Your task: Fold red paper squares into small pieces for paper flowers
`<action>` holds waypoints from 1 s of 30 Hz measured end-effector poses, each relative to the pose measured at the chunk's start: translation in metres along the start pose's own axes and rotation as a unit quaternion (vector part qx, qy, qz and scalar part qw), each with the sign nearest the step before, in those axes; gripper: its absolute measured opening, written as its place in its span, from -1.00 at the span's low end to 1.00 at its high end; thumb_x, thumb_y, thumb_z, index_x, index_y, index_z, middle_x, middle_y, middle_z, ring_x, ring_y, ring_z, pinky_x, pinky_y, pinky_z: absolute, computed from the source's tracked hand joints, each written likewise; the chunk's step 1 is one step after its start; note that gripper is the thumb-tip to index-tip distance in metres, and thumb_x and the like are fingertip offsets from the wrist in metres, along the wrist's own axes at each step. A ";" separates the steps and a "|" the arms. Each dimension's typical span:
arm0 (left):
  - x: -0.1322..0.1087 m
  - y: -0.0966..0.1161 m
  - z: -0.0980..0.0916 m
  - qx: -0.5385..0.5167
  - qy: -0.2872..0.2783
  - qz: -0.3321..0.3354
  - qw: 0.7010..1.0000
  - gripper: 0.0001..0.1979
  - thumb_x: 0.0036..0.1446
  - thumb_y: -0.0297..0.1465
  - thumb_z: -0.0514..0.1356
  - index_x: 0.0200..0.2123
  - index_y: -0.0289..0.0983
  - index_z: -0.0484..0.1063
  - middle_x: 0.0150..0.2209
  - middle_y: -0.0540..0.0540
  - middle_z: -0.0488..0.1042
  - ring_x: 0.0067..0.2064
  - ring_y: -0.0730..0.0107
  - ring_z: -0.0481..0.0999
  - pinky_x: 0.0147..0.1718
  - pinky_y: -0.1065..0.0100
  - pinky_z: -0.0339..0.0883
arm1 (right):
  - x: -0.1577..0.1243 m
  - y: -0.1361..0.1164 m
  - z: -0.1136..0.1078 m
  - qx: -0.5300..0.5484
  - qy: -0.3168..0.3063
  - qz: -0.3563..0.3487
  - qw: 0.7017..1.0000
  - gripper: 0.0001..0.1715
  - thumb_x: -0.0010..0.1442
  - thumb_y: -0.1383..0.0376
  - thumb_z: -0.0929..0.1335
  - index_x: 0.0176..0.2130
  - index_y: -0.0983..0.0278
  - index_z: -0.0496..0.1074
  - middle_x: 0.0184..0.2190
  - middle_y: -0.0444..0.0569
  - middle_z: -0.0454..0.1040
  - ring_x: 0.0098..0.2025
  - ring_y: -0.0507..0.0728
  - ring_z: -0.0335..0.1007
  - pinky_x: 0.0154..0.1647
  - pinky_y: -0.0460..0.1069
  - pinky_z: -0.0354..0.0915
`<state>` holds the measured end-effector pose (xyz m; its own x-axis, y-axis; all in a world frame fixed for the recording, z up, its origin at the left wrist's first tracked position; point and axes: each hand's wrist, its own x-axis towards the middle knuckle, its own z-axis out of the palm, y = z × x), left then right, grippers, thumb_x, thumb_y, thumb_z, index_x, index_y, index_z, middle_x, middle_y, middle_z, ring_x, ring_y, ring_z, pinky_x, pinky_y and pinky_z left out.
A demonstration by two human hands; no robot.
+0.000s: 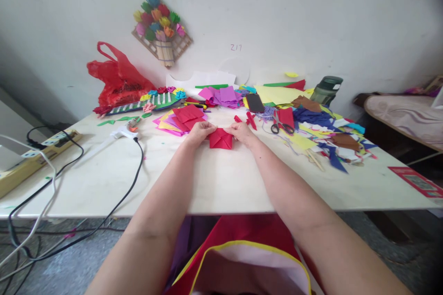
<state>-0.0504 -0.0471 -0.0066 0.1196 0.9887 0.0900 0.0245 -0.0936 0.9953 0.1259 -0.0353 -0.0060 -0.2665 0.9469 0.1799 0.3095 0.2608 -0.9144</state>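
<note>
Between my two hands is a folded piece of red paper point(220, 139), with crease lines showing on its face. My left hand point(200, 132) pinches its upper left corner. At the upper right corner, my right hand point(242, 132) grips the same paper between thumb and fingers. Just beyond my left hand lies a stack of red, purple and yellow paper sheets point(183, 118). Small rolled red paper pieces point(251, 120) rest behind my right hand. Scissors point(281, 124) with dark handles lie farther right, partly over another red sheet.
A hot glue gun point(123, 132) with a black cord lies left, near a power strip point(38, 156). Paper scraps point(332, 133) heap up on the right beside a bottle point(326, 91). A phone point(255, 103), purple sheets point(224, 96) and a red plastic bag point(119, 78) sit toward the wall.
</note>
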 end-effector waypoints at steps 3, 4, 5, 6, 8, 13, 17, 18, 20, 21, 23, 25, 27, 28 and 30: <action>-0.001 0.000 0.000 -0.011 -0.008 -0.006 1.000 -0.69 -0.28 -0.24 0.31 -0.54 -0.34 0.34 -0.61 0.02 0.38 -0.59 0.54 0.32 -0.57 0.48 0.16 | 0.001 0.001 0.001 0.002 0.012 0.007 1.000 -0.58 -0.16 0.03 0.37 -0.67 0.30 0.24 -0.80 -0.27 0.02 -0.70 -0.07 -0.08 -0.65 -0.10 -0.12; -0.001 0.000 0.000 -0.008 -0.013 -0.005 1.000 -0.69 -0.29 -0.24 0.31 -0.53 -0.34 0.36 -0.61 0.01 0.39 -0.59 0.55 0.32 -0.58 0.48 0.16 | 0.001 0.001 0.001 0.000 0.013 0.004 1.000 -0.58 -0.18 0.03 0.37 -0.67 0.31 0.24 -0.80 -0.27 0.02 -0.70 -0.07 -0.08 -0.65 -0.10 -0.13; -0.001 0.000 0.001 -0.002 -0.018 -0.001 1.000 -0.69 -0.29 -0.24 0.32 -0.53 -0.35 0.37 -0.60 0.00 0.40 -0.58 0.55 0.31 -0.58 0.49 0.15 | 0.000 0.000 0.002 -0.001 0.014 0.001 1.000 -0.57 -0.19 0.02 0.38 -0.68 0.31 0.24 -0.81 -0.27 0.03 -0.70 -0.08 -0.08 -0.66 -0.10 -0.13; -0.001 0.000 0.001 0.006 -0.022 0.004 1.000 -0.69 -0.29 -0.24 0.32 -0.54 -0.35 0.37 -0.60 0.00 0.40 -0.58 0.55 0.31 -0.58 0.49 0.14 | 0.000 0.000 0.002 -0.001 0.015 -0.001 1.000 -0.56 -0.19 0.01 0.38 -0.69 0.30 0.23 -0.81 -0.27 0.03 -0.71 -0.08 -0.08 -0.66 -0.10 -0.13; 0.000 -0.001 0.001 0.018 -0.019 0.014 1.000 -0.69 -0.29 -0.24 0.32 -0.56 -0.36 0.36 -0.61 0.00 0.39 -0.58 0.56 0.30 -0.58 0.50 0.13 | -0.001 -0.002 0.002 0.008 0.016 -0.003 1.000 -0.53 -0.20 0.00 0.38 -0.70 0.30 0.21 -0.81 -0.27 0.04 -0.71 -0.08 -0.08 -0.67 -0.11 -0.11; 0.004 -0.002 0.002 -0.008 0.045 0.035 0.998 -0.68 -0.27 -0.22 0.30 -0.57 -0.34 0.32 -0.63 0.04 0.33 -0.59 0.57 0.28 -0.59 0.49 0.14 | -0.001 -0.001 0.001 0.094 0.008 0.016 0.995 -0.49 -0.13 -0.08 0.33 -0.63 0.30 0.23 -0.76 -0.20 0.17 -0.69 -0.05 0.07 -0.67 -0.11 0.02; 0.006 -0.002 0.005 -0.038 0.110 0.040 0.992 -0.67 -0.26 -0.20 0.29 -0.56 -0.33 0.30 -0.62 0.05 0.31 -0.59 0.57 0.28 -0.58 0.49 0.17 | 0.000 0.000 0.001 0.108 0.009 0.040 0.993 -0.49 -0.16 -0.09 0.35 -0.60 0.30 0.23 -0.73 -0.19 0.19 -0.68 -0.06 0.10 -0.72 -0.13 0.03; 0.006 -0.002 0.006 -0.044 0.117 0.039 0.991 -0.67 -0.27 -0.20 0.29 -0.55 -0.32 0.29 -0.62 0.05 0.31 -0.58 0.56 0.29 -0.58 0.48 0.18 | 0.000 0.000 0.001 0.101 0.009 0.039 0.994 -0.51 -0.19 -0.06 0.38 -0.61 0.30 0.23 -0.72 -0.20 0.19 -0.68 -0.06 0.09 -0.72 -0.14 0.02; 0.006 -0.002 0.008 -0.058 0.113 0.035 0.991 -0.66 -0.29 -0.20 0.30 -0.55 -0.32 0.28 -0.62 0.06 0.31 -0.58 0.56 0.29 -0.58 0.48 0.20 | 0.001 0.000 0.002 0.092 0.012 0.032 0.995 -0.57 -0.22 0.02 0.41 -0.59 0.31 0.26 -0.71 -0.21 0.20 -0.68 -0.08 0.07 -0.73 -0.15 0.00; 0.006 -0.002 0.008 -0.066 0.102 0.032 0.992 -0.65 -0.30 -0.20 0.31 -0.55 -0.31 0.27 -0.62 0.06 0.31 -0.57 0.55 0.30 -0.57 0.48 0.21 | 0.001 0.000 0.003 0.090 0.013 0.029 0.995 -0.60 -0.22 0.05 0.42 -0.58 0.31 0.28 -0.71 -0.21 0.21 -0.68 -0.08 0.06 -0.73 -0.15 -0.01; 0.005 -0.002 0.008 -0.083 0.075 0.025 0.993 -0.63 -0.33 -0.20 0.33 -0.55 -0.31 0.27 -0.61 0.05 0.33 -0.56 0.53 0.33 -0.55 0.46 0.25 | 0.002 0.001 0.003 0.090 0.017 0.026 0.995 -0.65 -0.21 0.10 0.41 -0.55 0.32 0.32 -0.70 -0.22 0.22 -0.68 -0.08 0.05 -0.72 -0.15 -0.01; 0.003 -0.002 0.006 -0.093 0.045 0.015 0.995 -0.63 -0.32 -0.19 0.32 -0.53 -0.32 0.29 -0.58 0.03 0.36 -0.52 0.48 0.36 -0.51 0.43 0.28 | 0.003 0.002 0.003 0.087 0.016 0.029 0.996 -0.67 -0.20 0.12 0.40 -0.56 0.32 0.31 -0.71 -0.22 0.21 -0.68 -0.08 0.06 -0.71 -0.15 0.01; 0.002 -0.001 0.005 -0.086 0.023 0.008 0.996 -0.62 -0.29 -0.16 0.31 -0.51 -0.32 0.32 -0.57 0.00 0.39 -0.51 0.46 0.38 -0.51 0.43 0.28 | 0.004 0.003 0.002 0.082 0.003 0.030 0.996 -0.68 -0.20 0.13 0.40 -0.57 0.32 0.29 -0.72 -0.23 0.20 -0.68 -0.08 0.07 -0.71 -0.14 0.03; 0.001 -0.001 0.004 -0.074 0.017 0.008 0.997 -0.62 -0.28 -0.14 0.30 -0.51 -0.33 0.32 -0.57 0.00 0.38 -0.53 0.48 0.37 -0.53 0.45 0.26 | 0.004 0.003 0.001 0.079 -0.008 0.031 0.996 -0.68 -0.20 0.13 0.41 -0.58 0.32 0.29 -0.72 -0.22 0.21 -0.69 -0.07 0.08 -0.71 -0.14 0.03; 0.000 -0.001 0.004 -0.036 0.014 0.016 0.999 -0.62 -0.26 -0.12 0.29 -0.55 -0.33 0.31 -0.62 0.02 0.34 -0.59 0.55 0.30 -0.61 0.50 0.17 | 0.002 0.003 0.000 0.073 -0.026 0.034 0.996 -0.66 -0.21 0.13 0.41 -0.59 0.32 0.27 -0.73 -0.22 0.21 -0.69 -0.07 0.09 -0.71 -0.14 0.03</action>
<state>-0.0464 -0.0478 -0.0077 0.0918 0.9884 0.1212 -0.0504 -0.1170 0.9919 0.1262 -0.0324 -0.0079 -0.2982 0.9492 0.1005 0.1932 0.1631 -0.9675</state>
